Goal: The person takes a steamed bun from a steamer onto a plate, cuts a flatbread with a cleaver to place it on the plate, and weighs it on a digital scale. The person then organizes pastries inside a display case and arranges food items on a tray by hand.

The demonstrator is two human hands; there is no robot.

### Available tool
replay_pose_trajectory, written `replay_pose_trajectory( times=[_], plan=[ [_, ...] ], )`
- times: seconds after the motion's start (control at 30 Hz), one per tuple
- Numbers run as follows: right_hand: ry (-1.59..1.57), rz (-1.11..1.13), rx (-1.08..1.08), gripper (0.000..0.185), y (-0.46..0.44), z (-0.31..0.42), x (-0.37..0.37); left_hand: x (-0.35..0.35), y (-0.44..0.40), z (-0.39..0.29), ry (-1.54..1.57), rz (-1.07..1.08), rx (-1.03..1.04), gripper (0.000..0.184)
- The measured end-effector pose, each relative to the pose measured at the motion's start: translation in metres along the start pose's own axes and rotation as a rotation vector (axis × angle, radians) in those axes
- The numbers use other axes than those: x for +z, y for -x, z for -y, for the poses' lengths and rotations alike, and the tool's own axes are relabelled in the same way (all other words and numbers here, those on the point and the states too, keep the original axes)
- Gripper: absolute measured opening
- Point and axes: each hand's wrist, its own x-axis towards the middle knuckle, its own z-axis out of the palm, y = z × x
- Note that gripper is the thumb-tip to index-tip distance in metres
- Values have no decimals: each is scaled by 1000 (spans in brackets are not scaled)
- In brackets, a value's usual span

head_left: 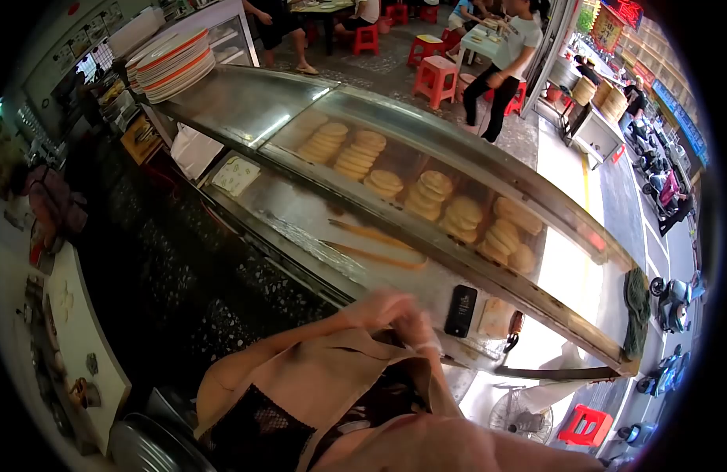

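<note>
My left hand and my right hand come together in front of my chest, at the near edge of the counter. Both are smeared by motion, and something thin and translucent seems to cover them. Whether anything is between the fingers does not show. Just beyond them, a pair of long wooden tongs lies on the metal counter. To the right of my hands is a black phone, beside a pale packet. I wear a light brown apron.
Stacked round flatbreads sit in the glass-fronted case. Orange-rimmed plates are piled at its far left end. A standing fan and red stool are at lower right. A person walks past red stools beyond.
</note>
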Motion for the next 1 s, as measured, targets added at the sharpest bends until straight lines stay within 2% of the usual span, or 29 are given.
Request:
replay_pose_trajectory(
  times=[0.17, 0.23, 0.33, 0.43, 0.5, 0.6, 0.73, 0.8, 0.9, 1.0],
  plan=[
    [-23, 201, 61, 21, -11, 1, 6, 1, 17, 0, -77, -130, -82, 27],
    [-105, 170, -68, 20, -14, 0, 13, -1, 22, -2, -101, -152, -117, 27],
    [-139, 223, -107, 17, -21, 11, 15, -2, 31, -5, -86, -128, -263, 28],
    [-200, 273, -217, 15, -32, -4, 35, -4, 47, -11, -112, -226, -337, 27],
    [-100, 445, -299, 16, -45, 0, 49, -13, 62, -12, -128, -183, -467, 30],
    [-71, 510, -384, 18, -60, 16, 76, -27, 87, -7, -143, -265, -502, 30],
    [-112, 497, -399, 18, -77, 52, 112, -55, 117, 12, -104, -317, -567, 30],
    [-69, 412, -341, 18, -84, 78, 134, -69, 133, 26, -90, -533, -417, 29],
    [-59, 398, -305, 19, -101, 119, 182, -109, 169, 44, 17, -566, -476, 29],
    [-117, 433, -294, 21, -116, 178, 236, -162, 230, 68, -12, -565, -534, 31]
  ],
)
